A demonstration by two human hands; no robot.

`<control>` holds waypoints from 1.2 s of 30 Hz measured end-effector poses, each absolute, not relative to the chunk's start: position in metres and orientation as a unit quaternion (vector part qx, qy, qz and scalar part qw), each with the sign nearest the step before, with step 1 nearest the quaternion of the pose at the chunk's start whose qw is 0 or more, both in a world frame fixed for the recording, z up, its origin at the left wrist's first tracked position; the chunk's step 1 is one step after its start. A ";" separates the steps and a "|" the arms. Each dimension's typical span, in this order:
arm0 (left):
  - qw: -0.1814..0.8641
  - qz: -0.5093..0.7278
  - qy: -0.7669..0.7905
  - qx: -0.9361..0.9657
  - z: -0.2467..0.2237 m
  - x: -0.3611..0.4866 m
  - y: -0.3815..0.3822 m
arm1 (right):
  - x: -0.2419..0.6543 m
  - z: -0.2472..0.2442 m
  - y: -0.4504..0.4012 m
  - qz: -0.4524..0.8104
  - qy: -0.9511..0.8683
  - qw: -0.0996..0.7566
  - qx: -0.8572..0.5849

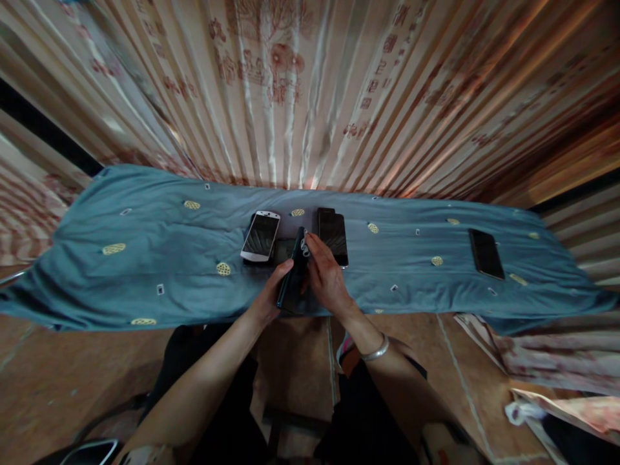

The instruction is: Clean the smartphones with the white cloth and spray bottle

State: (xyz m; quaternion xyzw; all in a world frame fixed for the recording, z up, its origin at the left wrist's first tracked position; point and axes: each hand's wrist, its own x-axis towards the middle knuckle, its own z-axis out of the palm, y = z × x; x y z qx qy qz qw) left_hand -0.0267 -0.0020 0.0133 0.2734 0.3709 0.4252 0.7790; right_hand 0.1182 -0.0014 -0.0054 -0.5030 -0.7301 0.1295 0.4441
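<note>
A dark phone (292, 274) with a bluish edge stands tilted between my two hands, over the middle of the cloth-covered table. My left hand (274, 290) grips its lower left edge, thumb along the side. On its right face lie the fingers of my right hand (325, 271), near the round camera lenses at the top. Just left is a white phone (261, 237) with a dark screen, resting on another dark item. To the right, a black phone (334, 234) overlaps a second dark device (325, 212). Beneath my hands a further dark phone (283, 248) is partly hidden.
A blue-green patterned cloth (184, 223) covers the long table. Far right on it lies another black phone (486, 254). Pleated printed curtains (290, 97) hang behind the table. My legs and a tiled floor (402, 329) show below its front edge.
</note>
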 end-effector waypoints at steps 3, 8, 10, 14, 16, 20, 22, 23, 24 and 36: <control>0.784 0.420 0.363 0.279 0.015 -0.025 -0.004 | 0.118 0.002 -0.003 0.120 -0.736 0.444 -0.497; 0.774 0.427 0.390 0.258 0.021 -0.023 -0.001 | 0.117 0.007 -0.007 0.113 -0.761 0.439 -0.464; 0.767 0.430 0.405 0.249 0.023 -0.023 0.000 | 0.117 0.007 -0.007 0.107 -0.769 0.436 -0.456; 0.770 0.414 0.407 0.264 0.023 -0.023 -0.002 | 0.120 0.008 -0.006 0.104 -0.768 0.428 -0.464; 0.779 0.399 0.390 0.286 0.020 -0.023 -0.005 | 0.123 0.009 -0.004 0.099 -0.761 0.431 -0.475; 0.790 0.386 0.369 0.301 0.015 -0.023 -0.005 | 0.125 0.006 -0.001 0.105 -0.745 0.444 -0.486; 0.791 0.394 0.367 0.289 0.014 -0.024 -0.003 | 0.124 0.002 -0.001 0.117 -0.740 0.445 -0.491; 0.790 0.401 0.366 0.285 0.015 -0.025 -0.001 | 0.123 -0.001 -0.001 0.123 -0.738 0.443 -0.494; 0.788 0.409 0.363 0.283 0.015 -0.025 0.000 | 0.123 -0.004 0.000 0.131 -0.735 0.440 -0.498; 0.788 0.461 0.368 0.176 0.019 -0.028 0.006 | 0.116 -0.017 -0.002 0.150 -0.743 0.430 -0.491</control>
